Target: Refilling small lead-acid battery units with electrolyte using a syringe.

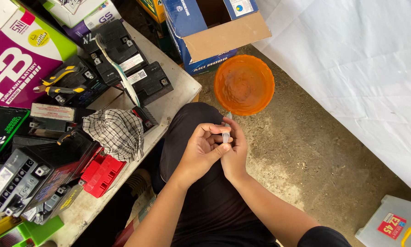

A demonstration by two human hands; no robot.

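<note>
Over my dark-trousered knee, both hands meet around a small clear syringe-like tube [226,133] that stands nearly upright. My left hand [201,151] curls over it, fingers bent and thumb pressing against the tube. My right hand [235,153] grips the tube from the right side. The tube's thin tip points up toward an orange plastic basin [244,84] that sits on the dirt floor just beyond my knee.
A low table [178,87] at the left carries several black batteries [118,48], yellow-handled pliers [56,82], a toothbrush [118,71], a checked cloth [116,132] and red caps [100,174]. An open cardboard box [224,34] stands behind the basin. White sheeting [361,68] hangs at right; a grey case [393,224] lies bottom right.
</note>
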